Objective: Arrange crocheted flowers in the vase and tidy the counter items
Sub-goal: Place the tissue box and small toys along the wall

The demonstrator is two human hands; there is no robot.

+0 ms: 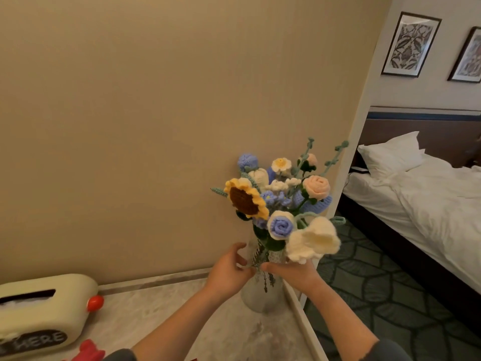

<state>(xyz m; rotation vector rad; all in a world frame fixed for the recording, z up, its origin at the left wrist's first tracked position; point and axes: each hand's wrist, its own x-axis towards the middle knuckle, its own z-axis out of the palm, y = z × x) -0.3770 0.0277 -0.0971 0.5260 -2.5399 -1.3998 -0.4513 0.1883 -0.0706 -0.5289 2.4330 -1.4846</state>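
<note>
Vase (263, 299) upright on bench (182, 321), neck between both sets of fingers | left hand (229, 272) and right hand (292, 276) fingers curled round neck | crocheted flowers (281, 201) just above fingers | tissue box (39, 308) far left of fingers

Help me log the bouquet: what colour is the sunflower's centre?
Brown, ringed by yellow petals; the head view shows the sunflower clearly.

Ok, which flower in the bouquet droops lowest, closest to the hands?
The big cream bell-shaped flower, just above the right hand at the vase neck; the sunflower, blue rose and peach rose all sit higher in the bunch.
</note>
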